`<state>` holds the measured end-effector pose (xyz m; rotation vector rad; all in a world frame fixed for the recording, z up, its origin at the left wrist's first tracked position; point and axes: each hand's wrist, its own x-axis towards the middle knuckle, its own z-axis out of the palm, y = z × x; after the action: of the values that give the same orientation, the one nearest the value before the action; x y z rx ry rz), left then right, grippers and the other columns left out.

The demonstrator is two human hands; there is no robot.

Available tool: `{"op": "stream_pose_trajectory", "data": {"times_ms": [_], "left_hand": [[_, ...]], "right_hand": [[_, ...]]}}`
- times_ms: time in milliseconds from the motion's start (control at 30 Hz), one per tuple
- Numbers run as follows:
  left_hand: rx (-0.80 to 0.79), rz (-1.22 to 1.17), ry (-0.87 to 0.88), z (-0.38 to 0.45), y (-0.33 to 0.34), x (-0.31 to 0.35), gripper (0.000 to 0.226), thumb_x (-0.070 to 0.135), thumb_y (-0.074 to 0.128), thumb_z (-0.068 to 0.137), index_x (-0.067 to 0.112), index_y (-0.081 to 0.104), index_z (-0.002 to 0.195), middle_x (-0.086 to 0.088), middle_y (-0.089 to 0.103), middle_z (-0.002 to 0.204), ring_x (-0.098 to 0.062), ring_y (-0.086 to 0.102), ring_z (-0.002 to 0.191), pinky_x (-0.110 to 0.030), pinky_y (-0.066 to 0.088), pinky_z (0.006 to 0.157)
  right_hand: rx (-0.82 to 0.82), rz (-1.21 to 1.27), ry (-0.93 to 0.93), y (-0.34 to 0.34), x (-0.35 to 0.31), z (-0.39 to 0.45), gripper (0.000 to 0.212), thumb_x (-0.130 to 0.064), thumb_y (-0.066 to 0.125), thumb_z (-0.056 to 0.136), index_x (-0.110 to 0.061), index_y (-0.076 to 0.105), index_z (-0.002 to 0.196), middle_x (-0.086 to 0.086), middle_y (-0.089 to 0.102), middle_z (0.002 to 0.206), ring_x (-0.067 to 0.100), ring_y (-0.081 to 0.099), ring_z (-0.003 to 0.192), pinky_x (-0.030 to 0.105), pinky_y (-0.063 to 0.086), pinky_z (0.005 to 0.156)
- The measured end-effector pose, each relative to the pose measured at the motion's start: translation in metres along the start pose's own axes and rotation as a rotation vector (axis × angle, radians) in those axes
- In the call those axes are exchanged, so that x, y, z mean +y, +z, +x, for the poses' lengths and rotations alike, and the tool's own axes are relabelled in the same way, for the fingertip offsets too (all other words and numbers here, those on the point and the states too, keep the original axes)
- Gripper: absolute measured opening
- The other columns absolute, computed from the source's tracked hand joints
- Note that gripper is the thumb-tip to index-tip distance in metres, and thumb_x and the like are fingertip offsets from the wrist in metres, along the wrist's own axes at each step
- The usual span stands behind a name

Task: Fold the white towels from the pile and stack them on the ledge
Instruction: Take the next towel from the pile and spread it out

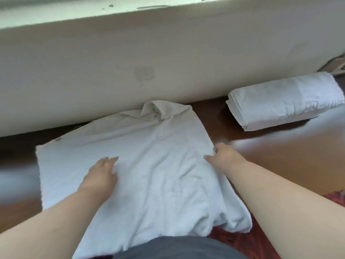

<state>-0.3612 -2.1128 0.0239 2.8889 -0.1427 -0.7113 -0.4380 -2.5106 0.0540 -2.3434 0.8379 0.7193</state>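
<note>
A white towel (149, 157) lies spread on the brown ledge (270, 157), its far corner bunched up against the wall. My left hand (101, 176) rests flat on the towel's middle left, fingers apart. At the towel's right edge my right hand (222, 156) pinches the fabric, thumb on top and fingers curled at the hem. The towel's near end hangs over the ledge toward my lap. A stack of folded white towels (285, 101) sits at the far right of the ledge, against the wall.
A cream wall (149, 53) runs along the back of the ledge, with a pale sill (56, 14) above it. Red patterned fabric (334, 199) shows at the lower right. Grey clothing (177, 247) fills the bottom middle.
</note>
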Motion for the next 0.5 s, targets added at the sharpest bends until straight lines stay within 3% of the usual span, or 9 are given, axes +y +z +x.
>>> {"op": "stream_pose_trajectory", "data": {"times_ms": [67,167,267,333,400,500], "left_hand": [[-0.021,-0.004,-0.216,-0.031,0.013,-0.05,0.064,0.041,0.048,0.096,0.038,0.02,0.153,-0.001,0.015,0.162,-0.029,0.023,0.145,-0.045,0.033,0.113],[-0.144,-0.045,-0.466,-0.065,0.024,-0.109,0.074,0.056,0.045,0.095,0.038,0.009,0.156,-0.005,0.005,0.164,-0.034,0.022,0.146,-0.045,0.029,0.115],[-0.247,0.0,-0.416,-0.084,0.028,-0.138,0.081,0.062,0.041,0.094,0.038,-0.006,0.156,-0.003,-0.012,0.164,-0.037,0.012,0.149,-0.046,0.022,0.119],[-0.288,-0.001,-0.375,-0.084,0.024,-0.142,0.083,0.063,0.04,0.094,0.038,-0.01,0.155,-0.002,-0.019,0.163,-0.035,0.003,0.15,-0.048,0.018,0.119],[-0.316,-0.011,-0.36,-0.078,0.016,-0.141,0.082,0.064,0.038,0.094,0.037,-0.01,0.155,-0.003,-0.022,0.162,-0.032,-0.003,0.151,-0.049,0.016,0.12],[-0.341,-0.009,-0.318,-0.062,0.003,-0.14,0.079,0.062,0.037,0.096,0.037,-0.009,0.155,-0.003,-0.023,0.162,-0.03,-0.006,0.151,-0.048,0.013,0.12]], "right_hand": [[-0.027,0.137,0.063,0.008,-0.012,0.013,0.073,-0.053,0.071,0.083,-0.012,0.044,0.136,0.006,0.054,0.13,0.029,0.058,0.116,0.034,0.046,0.093],[-0.099,0.053,0.094,0.023,-0.014,0.02,0.058,-0.047,0.069,0.087,-0.005,0.053,0.125,0.007,0.063,0.121,0.026,0.061,0.1,0.032,0.048,0.088],[-0.138,-0.078,0.101,0.03,0.0,0.015,0.043,-0.045,0.056,0.096,-0.008,0.058,0.119,0.008,0.064,0.113,0.025,0.057,0.088,0.032,0.045,0.071],[-0.155,-0.027,0.187,0.03,0.013,0.01,0.043,-0.043,0.057,0.097,-0.005,0.06,0.118,0.014,0.067,0.108,0.032,0.064,0.089,0.04,0.056,0.073],[-0.174,0.022,0.299,0.024,0.022,-0.003,0.04,-0.037,0.06,0.097,0.001,0.062,0.106,0.021,0.07,0.091,0.036,0.068,0.076,0.045,0.061,0.072],[-0.221,-0.159,0.352,0.021,0.034,-0.027,0.039,-0.036,0.059,0.098,0.003,0.063,0.095,0.019,0.069,0.067,0.028,0.059,0.049,0.029,0.05,0.05]]}}
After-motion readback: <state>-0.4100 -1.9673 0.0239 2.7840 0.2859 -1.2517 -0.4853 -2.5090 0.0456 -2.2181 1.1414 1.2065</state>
